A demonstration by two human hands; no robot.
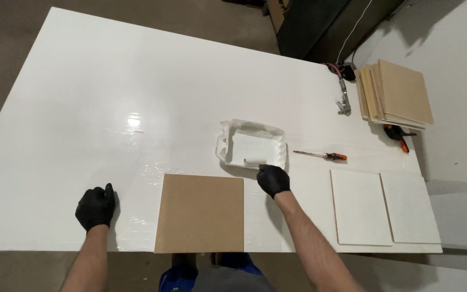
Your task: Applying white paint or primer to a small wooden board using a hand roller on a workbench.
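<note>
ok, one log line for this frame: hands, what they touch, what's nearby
left hand flat on white table | right hand on roller in paint tray | brown board between hands | two white panels right

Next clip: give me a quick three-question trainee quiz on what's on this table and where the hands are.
1. True or false: the left hand rests on the brown board.
2. Which thing lies between the paint tray and the two white panels?
A. a screwdriver
B. a hammer
C. a brush
3. Fill in: the right hand is at the roller in the ____.

Key:
1. False; it lies flat on the white table, left of the board.
2. A, the orange-handled screwdriver.
3. Paint tray.
</note>
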